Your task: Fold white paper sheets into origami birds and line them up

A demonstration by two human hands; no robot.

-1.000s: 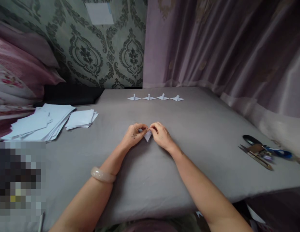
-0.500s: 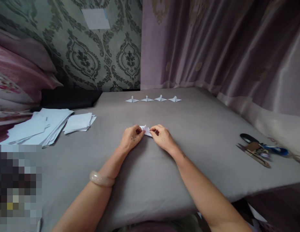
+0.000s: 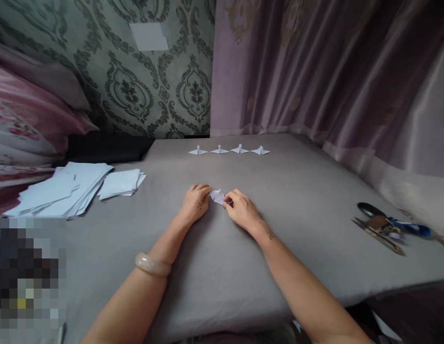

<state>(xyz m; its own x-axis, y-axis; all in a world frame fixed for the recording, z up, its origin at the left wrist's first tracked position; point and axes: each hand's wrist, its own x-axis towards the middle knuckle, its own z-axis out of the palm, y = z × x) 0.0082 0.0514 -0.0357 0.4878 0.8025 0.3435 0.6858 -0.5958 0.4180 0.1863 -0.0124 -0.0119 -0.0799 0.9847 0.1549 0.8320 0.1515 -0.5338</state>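
A folded white origami piece (image 3: pixel 217 196) sits between the person's two hands over the middle of the gray tablecloth (image 3: pixel 215 286), a small fold standing up at its top. The left hand (image 3: pixel 196 203) pinches its left end by the fingertips; the right hand (image 3: pixel 242 208) grips its right corner between thumb and finger, the hands slightly apart. A pale bangle (image 3: pixel 153 265) rings the left forearm. Beyond, four origami cranes (image 3: pixel 219 150) stand in a row near the far edge. To the left lie a stack of small paper squares (image 3: pixel 120 183) and, just beside it, a spread of larger sheets (image 3: pixel 68 188). Well off to the right is a cluster of tools, one with a blue handle (image 3: pixel 411 227). Behind the table hang lilac curtains (image 3: pixel 279 71) beside damask wallpaper (image 3: pixel 129 91).
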